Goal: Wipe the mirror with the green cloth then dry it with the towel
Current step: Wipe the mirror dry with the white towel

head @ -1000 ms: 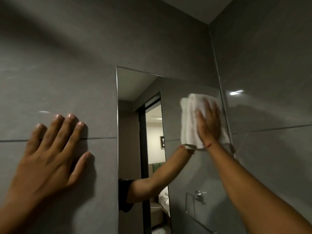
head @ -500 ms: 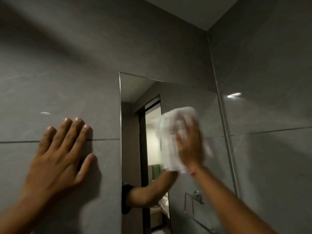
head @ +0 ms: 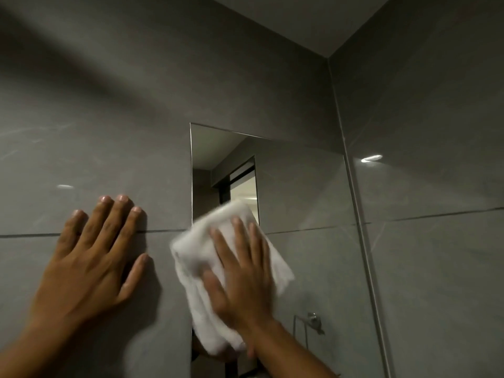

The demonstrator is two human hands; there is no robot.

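A tall frameless mirror (head: 300, 192) is set flush in the grey tiled wall. My right hand (head: 240, 279) presses a folded white towel (head: 196, 257) flat against the mirror's lower left part, fingers spread over it. The towel overlaps the mirror's left edge and is motion-blurred. My left hand (head: 92, 257) lies flat and open on the wall tile left of the mirror, holding nothing. No green cloth is in view.
The side wall (head: 425, 186) meets the mirror wall at a corner on the right, with a metal trim strip (head: 362, 241) along it. The mirror reflects a doorway and a chrome wall fitting (head: 312, 320). The ceiling (head: 300, 20) is at the top.
My right hand has swept the towel from the mirror's upper right down and left to its left edge. The view has tilted upward. My left hand has stayed on the wall.
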